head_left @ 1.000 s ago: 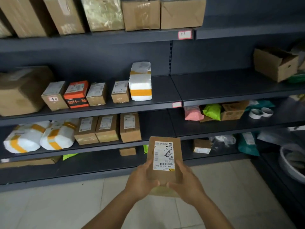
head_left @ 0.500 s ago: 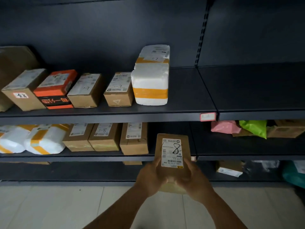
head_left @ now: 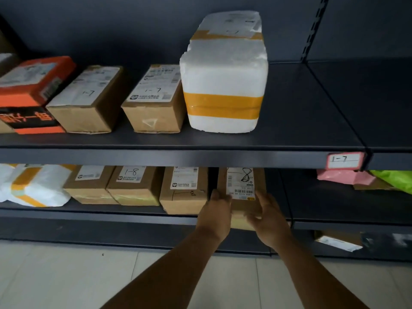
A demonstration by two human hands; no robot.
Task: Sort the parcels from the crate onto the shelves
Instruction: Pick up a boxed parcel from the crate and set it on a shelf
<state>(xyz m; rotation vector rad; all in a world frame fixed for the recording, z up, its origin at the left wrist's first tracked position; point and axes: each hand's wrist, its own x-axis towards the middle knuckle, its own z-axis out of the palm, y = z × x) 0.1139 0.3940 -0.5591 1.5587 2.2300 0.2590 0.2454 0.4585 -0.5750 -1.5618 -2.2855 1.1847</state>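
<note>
A small brown cardboard parcel [head_left: 242, 186] with a white label marked 8 lies partly on the lower shelf [head_left: 133, 216], just right of a row of brown boxes marked 1-8 [head_left: 184, 192]. My left hand [head_left: 217, 211] grips its left near corner. My right hand [head_left: 266, 216] holds its right near corner, fingers spread along the side. The parcel's near end sticks out over the shelf edge. The crate is out of view.
The upper shelf [head_left: 289, 139], tagged 1-7 [head_left: 344, 160], carries an orange box [head_left: 33, 92], two brown boxes and a white foam box with yellow tape [head_left: 224, 85]. White wrapped parcels [head_left: 33, 186] lie at lower left; pink [head_left: 343, 177] and green bags at right.
I have stepped closer to the shelves. Both hands carried the parcel forward and up from in front of the shelf onto the lower shelf beside the 1-8 boxes.
</note>
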